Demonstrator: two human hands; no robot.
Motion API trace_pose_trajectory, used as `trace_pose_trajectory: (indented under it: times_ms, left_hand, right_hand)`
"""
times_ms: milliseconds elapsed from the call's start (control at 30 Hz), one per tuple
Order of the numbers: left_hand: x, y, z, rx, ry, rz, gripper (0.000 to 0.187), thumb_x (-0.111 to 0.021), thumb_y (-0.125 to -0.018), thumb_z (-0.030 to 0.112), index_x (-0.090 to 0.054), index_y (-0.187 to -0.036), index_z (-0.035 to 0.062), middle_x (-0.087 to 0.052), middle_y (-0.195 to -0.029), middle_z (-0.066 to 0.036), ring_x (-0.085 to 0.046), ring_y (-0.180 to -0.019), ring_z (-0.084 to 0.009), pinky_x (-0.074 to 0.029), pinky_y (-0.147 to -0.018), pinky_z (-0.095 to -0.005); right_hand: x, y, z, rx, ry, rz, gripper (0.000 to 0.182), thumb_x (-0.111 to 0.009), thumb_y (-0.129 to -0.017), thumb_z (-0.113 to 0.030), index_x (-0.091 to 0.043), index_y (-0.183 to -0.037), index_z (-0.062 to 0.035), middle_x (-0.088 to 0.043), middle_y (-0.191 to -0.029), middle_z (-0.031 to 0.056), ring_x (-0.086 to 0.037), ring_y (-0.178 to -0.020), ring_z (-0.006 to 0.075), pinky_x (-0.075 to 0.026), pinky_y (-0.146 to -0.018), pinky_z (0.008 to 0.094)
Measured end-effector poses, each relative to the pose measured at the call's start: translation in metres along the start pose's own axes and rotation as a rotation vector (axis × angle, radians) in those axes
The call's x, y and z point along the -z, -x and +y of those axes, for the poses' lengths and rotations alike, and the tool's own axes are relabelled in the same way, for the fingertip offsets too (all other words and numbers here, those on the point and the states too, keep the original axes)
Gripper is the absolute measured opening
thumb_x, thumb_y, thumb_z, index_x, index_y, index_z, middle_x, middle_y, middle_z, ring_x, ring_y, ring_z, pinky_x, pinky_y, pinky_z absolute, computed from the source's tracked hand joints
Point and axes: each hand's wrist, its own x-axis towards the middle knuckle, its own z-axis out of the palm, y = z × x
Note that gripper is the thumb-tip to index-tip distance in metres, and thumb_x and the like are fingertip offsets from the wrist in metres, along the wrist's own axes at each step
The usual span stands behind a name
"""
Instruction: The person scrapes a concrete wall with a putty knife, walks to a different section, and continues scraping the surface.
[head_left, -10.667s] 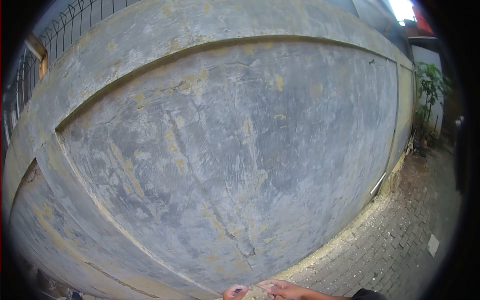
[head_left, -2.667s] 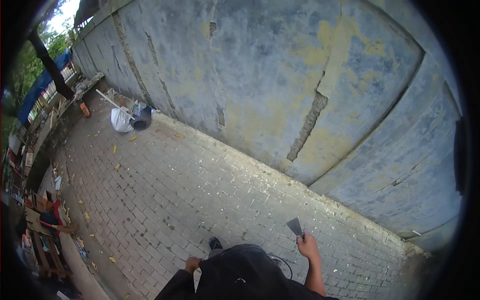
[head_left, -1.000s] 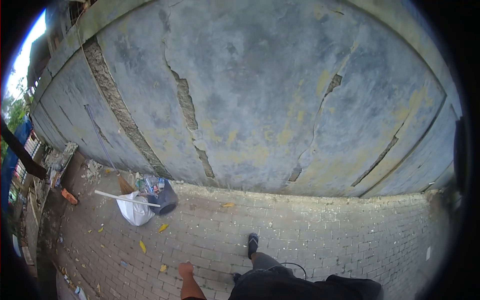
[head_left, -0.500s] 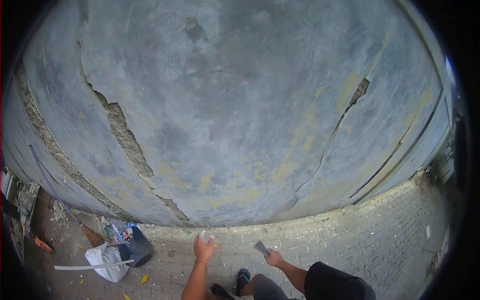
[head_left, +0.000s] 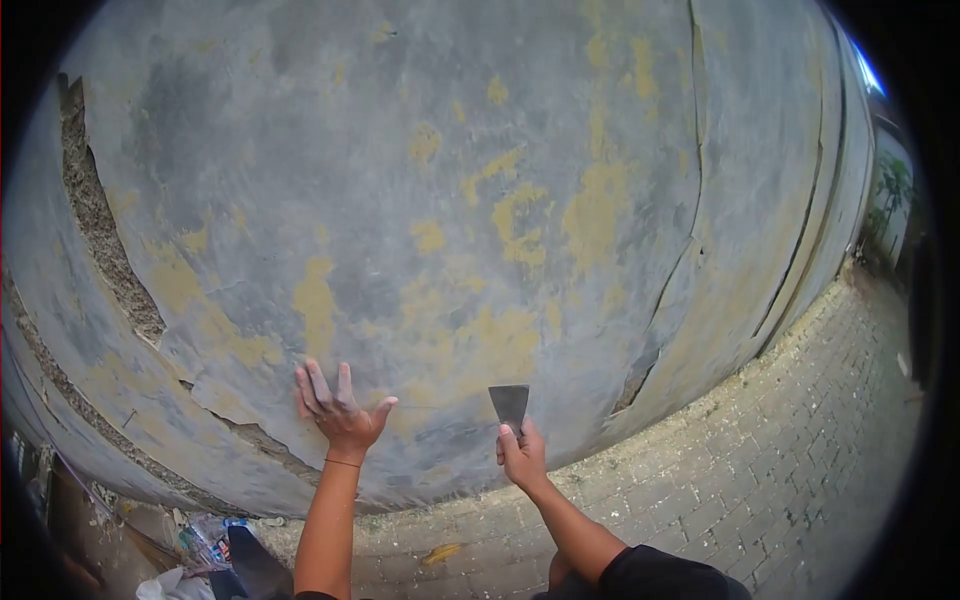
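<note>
A grey wall [head_left: 400,200] with yellowish patches and cracked plaster fills most of the view. Low on it, left of centre, my left hand [head_left: 342,408] has its fingers spread, at or against the surface, holding nothing. To its right, my right hand [head_left: 522,455] is wrapped round the handle of a scraper [head_left: 510,402]. The scraper's flat blade points up in front of the wall; whether its edge touches the surface I cannot tell.
Broken plaster leaves a rough gap [head_left: 100,220] at the left, and a long crack [head_left: 697,170] runs down the right. Below lies brick paving [head_left: 700,500] with a yellow leaf [head_left: 441,553]. A dark container [head_left: 257,565], a white bag [head_left: 175,585] and plastic litter sit at lower left.
The view has shifted closer to the wall. Both hands have risen from over the paving to in front of the wall, and my left fingers have spread. The scraper now points upward.
</note>
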Motion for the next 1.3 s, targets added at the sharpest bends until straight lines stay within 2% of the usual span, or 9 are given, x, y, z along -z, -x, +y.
trace_pose_trajectory:
  times_ms: [167, 267, 300, 500, 700, 767, 867, 1067, 1300]
  left_hand:
    - [0.006, -0.003, 0.004, 0.023, 0.043, 0.030, 0.076, -0.036, -0.088, 0.067, -0.033, -0.137, 0.0088, -0.022, -0.145, -0.021, -0.019, -0.135, -0.0395, -0.017, -0.103, -0.0531]
    - [0.011, -0.021, -0.009, -0.043, 0.048, 0.057, 0.072, -0.036, -0.088, 0.066, -0.035, -0.134, 0.0097, -0.026, -0.142, -0.019, -0.022, -0.133, -0.0392, -0.018, -0.102, -0.0523]
    - [0.010, -0.037, -0.013, -0.094, 0.023, 0.173, 0.066, -0.038, -0.088, 0.066, -0.042, -0.126, 0.0120, -0.033, -0.137, -0.017, -0.029, -0.129, -0.0368, -0.021, -0.100, -0.0478]
    - [0.001, -0.050, -0.016, -0.109, -0.050, 0.224, 0.067, -0.034, -0.089, 0.066, -0.040, -0.130, 0.0140, -0.032, -0.140, -0.015, -0.028, -0.131, -0.0340, -0.021, -0.101, -0.0455]
    - [-0.001, -0.048, -0.018, -0.120, -0.043, 0.212, 0.067, -0.033, -0.089, 0.065, -0.039, -0.133, 0.0150, -0.032, -0.142, -0.013, -0.027, -0.133, -0.0321, -0.018, -0.103, -0.0445]
    - [-0.001, -0.048, -0.019, -0.125, -0.040, 0.216, 0.066, -0.033, -0.090, 0.065, -0.039, -0.133, 0.0153, -0.032, -0.143, -0.013, -0.027, -0.133, -0.0319, -0.018, -0.103, -0.0444]
    - [-0.001, -0.045, -0.020, -0.148, -0.030, 0.214, 0.063, -0.034, -0.091, 0.061, -0.038, -0.135, 0.0156, -0.030, -0.145, -0.013, -0.025, -0.134, -0.0313, -0.017, -0.105, -0.0450]
    - [-0.002, -0.044, -0.021, -0.137, -0.022, 0.213, 0.063, -0.034, -0.090, 0.064, -0.041, -0.133, 0.0177, -0.033, -0.143, -0.012, -0.026, -0.133, -0.0307, -0.018, -0.103, -0.0422]
    - [-0.002, -0.047, -0.021, -0.129, -0.015, 0.237, 0.057, -0.038, -0.091, 0.059, -0.043, -0.131, 0.0187, -0.035, -0.142, -0.010, -0.028, -0.132, -0.0271, -0.019, -0.102, -0.0399]
  right_hand:
    - [0.024, 0.010, 0.036, -0.092, -0.199, -0.054, 0.023, -0.044, -0.099, -0.023, -0.053, -0.099, -0.0023, -0.049, -0.061, 0.0004, -0.046, -0.048, 0.0071, -0.038, -0.045, 0.0215]
    - [0.027, 0.000, 0.012, -0.063, -0.140, -0.080, 0.024, -0.044, -0.099, -0.024, -0.053, -0.100, -0.0022, -0.050, -0.062, 0.0003, -0.046, -0.048, 0.0069, -0.038, -0.044, 0.0218]
    - [0.025, -0.008, 0.004, -0.063, -0.141, -0.074, 0.024, -0.044, -0.099, -0.024, -0.053, -0.100, -0.0022, -0.050, -0.062, 0.0003, -0.046, -0.048, 0.0069, -0.038, -0.044, 0.0218]
    - [0.027, -0.023, 0.007, -0.024, -0.229, -0.051, 0.023, -0.044, -0.099, -0.025, -0.052, -0.100, -0.0039, -0.047, -0.061, -0.0021, -0.045, -0.048, 0.0059, -0.037, -0.044, 0.0219]
    - [0.021, -0.016, 0.026, -0.176, -0.376, -0.003, 0.021, -0.048, -0.097, -0.027, -0.052, -0.097, -0.0060, -0.044, -0.059, -0.0044, -0.041, -0.049, 0.0041, -0.034, -0.044, 0.0218]
    - [0.012, -0.018, 0.022, -0.098, -0.176, -0.001, 0.024, -0.050, -0.097, -0.028, -0.053, -0.096, -0.0050, -0.045, -0.061, -0.0043, -0.040, -0.051, 0.0035, -0.033, -0.046, 0.0218]
    - [0.002, -0.010, 0.042, -0.031, -0.119, 0.065, 0.026, -0.049, -0.097, -0.029, -0.055, -0.096, -0.0041, -0.046, -0.063, -0.0045, -0.040, -0.053, 0.0034, -0.034, -0.047, 0.0223]
    - [-0.009, -0.012, 0.007, -0.161, -0.153, 0.044, 0.029, -0.049, -0.097, -0.030, -0.056, -0.098, -0.0020, -0.047, -0.064, -0.0034, -0.042, -0.056, 0.0056, -0.037, -0.052, 0.0238]
    - [-0.026, 0.000, 0.037, -0.102, -0.047, 0.089, 0.033, -0.048, -0.096, -0.033, -0.057, -0.100, -0.0011, -0.051, -0.066, 0.0009, -0.045, -0.060, 0.0085, -0.040, -0.056, 0.0262]
